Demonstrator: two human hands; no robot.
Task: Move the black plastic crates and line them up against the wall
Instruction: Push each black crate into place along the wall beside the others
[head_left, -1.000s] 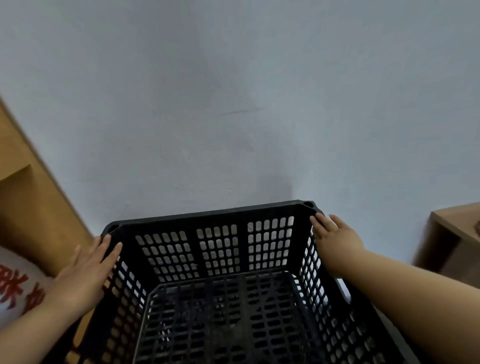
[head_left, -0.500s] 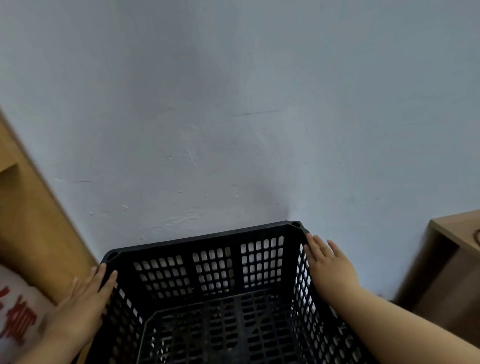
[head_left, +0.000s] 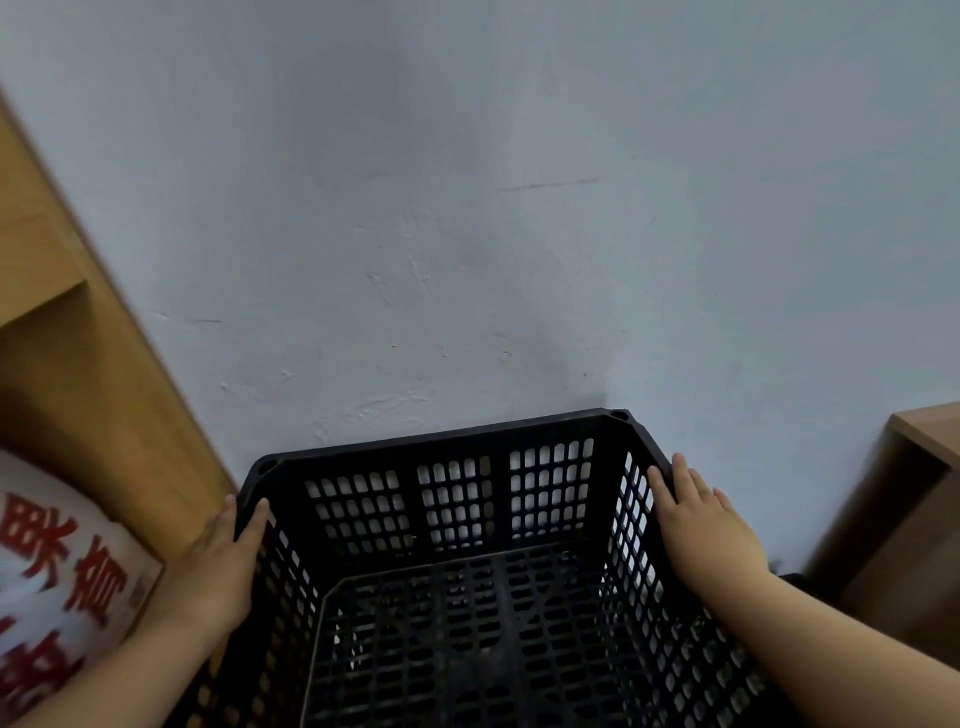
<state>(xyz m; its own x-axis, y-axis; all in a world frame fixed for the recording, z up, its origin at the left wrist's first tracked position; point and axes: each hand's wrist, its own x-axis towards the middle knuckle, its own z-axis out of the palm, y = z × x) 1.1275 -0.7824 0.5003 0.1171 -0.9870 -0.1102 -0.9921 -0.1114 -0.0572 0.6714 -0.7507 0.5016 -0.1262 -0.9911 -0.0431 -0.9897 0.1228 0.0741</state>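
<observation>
A black plastic crate (head_left: 447, 447) with perforated walls fills the lower middle of the head view, its far rim close to the pale grey wall (head_left: 493, 234). My left hand (head_left: 218, 566) lies flat on the crate's left rim, fingers straight and pointing toward the wall. On the right rim, my right hand (head_left: 701, 525) rests the same way with straight fingers. The crate is empty inside. Its near side is out of view.
A wooden cabinet side (head_left: 88, 374) stands at the left, close to the crate. A white sack with red characters (head_left: 57, 571) lies below it. Another wooden piece of furniture (head_left: 914, 519) stands at the right, a gap away from the crate.
The crate has sunk lower in view with both hands still on its side rims. Its far rim sits nearer the base of the wall.
</observation>
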